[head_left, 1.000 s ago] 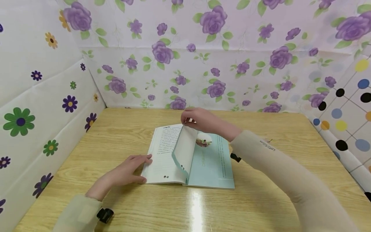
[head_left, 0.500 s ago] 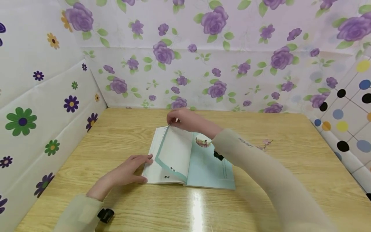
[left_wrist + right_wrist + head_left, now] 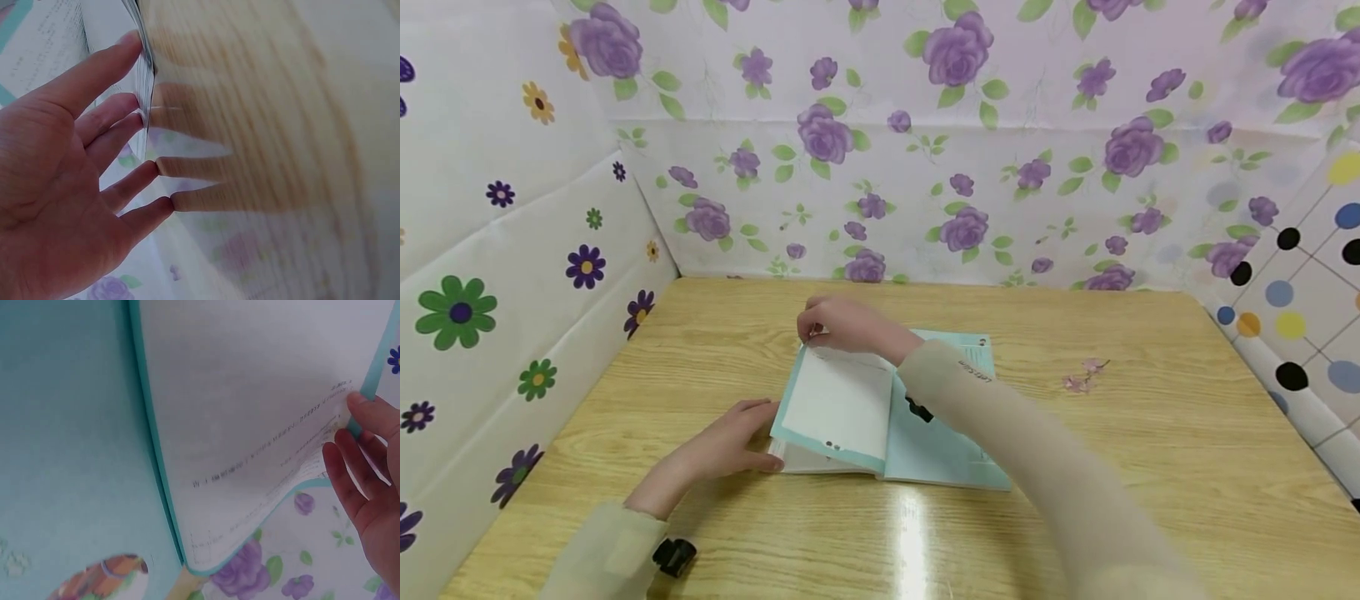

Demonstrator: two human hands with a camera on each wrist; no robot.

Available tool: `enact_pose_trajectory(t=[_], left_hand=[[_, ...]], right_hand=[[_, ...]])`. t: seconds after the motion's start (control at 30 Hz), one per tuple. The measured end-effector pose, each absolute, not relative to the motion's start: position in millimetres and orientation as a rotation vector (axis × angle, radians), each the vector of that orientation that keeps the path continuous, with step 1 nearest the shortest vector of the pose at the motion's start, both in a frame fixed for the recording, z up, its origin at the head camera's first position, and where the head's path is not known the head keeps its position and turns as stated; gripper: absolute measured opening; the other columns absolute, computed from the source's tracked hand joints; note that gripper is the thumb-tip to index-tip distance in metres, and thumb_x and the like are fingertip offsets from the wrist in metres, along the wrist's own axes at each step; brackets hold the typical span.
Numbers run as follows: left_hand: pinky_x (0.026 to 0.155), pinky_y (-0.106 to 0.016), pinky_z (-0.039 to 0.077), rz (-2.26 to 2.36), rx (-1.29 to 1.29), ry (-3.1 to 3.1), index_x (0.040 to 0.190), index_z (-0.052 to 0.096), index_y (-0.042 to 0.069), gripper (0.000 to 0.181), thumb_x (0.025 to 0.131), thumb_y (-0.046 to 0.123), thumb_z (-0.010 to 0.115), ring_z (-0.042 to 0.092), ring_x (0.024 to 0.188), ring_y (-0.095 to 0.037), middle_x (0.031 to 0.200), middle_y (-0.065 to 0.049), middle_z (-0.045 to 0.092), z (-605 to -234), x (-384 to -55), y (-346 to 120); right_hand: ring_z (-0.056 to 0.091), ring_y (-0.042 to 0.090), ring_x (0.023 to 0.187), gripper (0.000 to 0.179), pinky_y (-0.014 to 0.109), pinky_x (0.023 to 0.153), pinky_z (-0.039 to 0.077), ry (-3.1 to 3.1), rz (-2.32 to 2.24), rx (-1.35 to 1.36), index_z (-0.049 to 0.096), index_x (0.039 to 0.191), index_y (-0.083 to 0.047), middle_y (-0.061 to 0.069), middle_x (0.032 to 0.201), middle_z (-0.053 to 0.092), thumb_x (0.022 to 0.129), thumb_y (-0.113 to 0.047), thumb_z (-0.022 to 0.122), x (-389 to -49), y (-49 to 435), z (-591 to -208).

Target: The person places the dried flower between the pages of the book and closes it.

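An open book (image 3: 940, 450) lies on the wooden table, its right side a light blue page with a round picture (image 3: 103, 581). My right hand (image 3: 844, 323) pinches the far outer corner of a white page with a blue border (image 3: 842, 400), which slants over the book's left half. In the right wrist view the thumb and fingers of my right hand (image 3: 375, 450) meet at that page's edge. My left hand (image 3: 733, 442) rests at the book's left edge, fingers extended. In the left wrist view its thumb (image 3: 103, 65) lies on the stacked pages, with fingertips by the table.
The wooden table (image 3: 715, 333) runs back to a white cloth (image 3: 880, 167) with purple flowers. Flower-print cloth stands on the left (image 3: 535, 250) and dotted cloth on the right (image 3: 1307, 283). Pink blossom marks (image 3: 1084, 377) show on the table right of the book.
My right hand has moved left, carrying the page from near upright over to the book's left half. The right forearm now crosses the blue page. My left hand has barely moved.
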State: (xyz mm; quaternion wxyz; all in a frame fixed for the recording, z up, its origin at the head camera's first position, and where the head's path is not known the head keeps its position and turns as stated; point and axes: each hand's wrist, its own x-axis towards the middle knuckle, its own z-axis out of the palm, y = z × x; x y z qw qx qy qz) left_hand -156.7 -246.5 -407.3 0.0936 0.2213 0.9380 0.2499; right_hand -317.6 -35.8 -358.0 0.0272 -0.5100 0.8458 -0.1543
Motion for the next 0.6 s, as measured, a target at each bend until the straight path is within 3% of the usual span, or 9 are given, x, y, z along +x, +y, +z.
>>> enact_pose_trajectory(t=[0.3, 0.6], left_hand=[[0.109, -0.067, 0.036, 0.748, 0.634, 2.793, 0.14, 0.054, 0.006, 0.071, 0.079, 0.026, 0.083, 0.043, 0.133, -0.049, 0.141, -0.017, 0.058, -407, -159, -245], [0.111, -0.065, 0.035, 0.704, 0.624, 2.788, 0.143, 0.051, 0.007, 0.073, 0.08, 0.026, 0.082, 0.042, 0.136, -0.048, 0.15, -0.017, 0.049, -409, -159, -246]], right_hand=[[0.06, 0.012, 0.095, 0.009, 0.024, 0.086, 0.051, 2.599, -0.253, -1.465, 0.072, 0.096, -0.021, -0.001, 0.106, 0.064, 0.097, -0.017, 0.063, -321, -53, -372], [0.055, 0.013, 0.089, 0.016, 0.026, 0.081, 0.049, 2.583, -0.084, -1.419, 0.07, 0.088, -0.02, -0.001, 0.103, 0.063, 0.094, -0.007, 0.062, -320, -65, -387]])
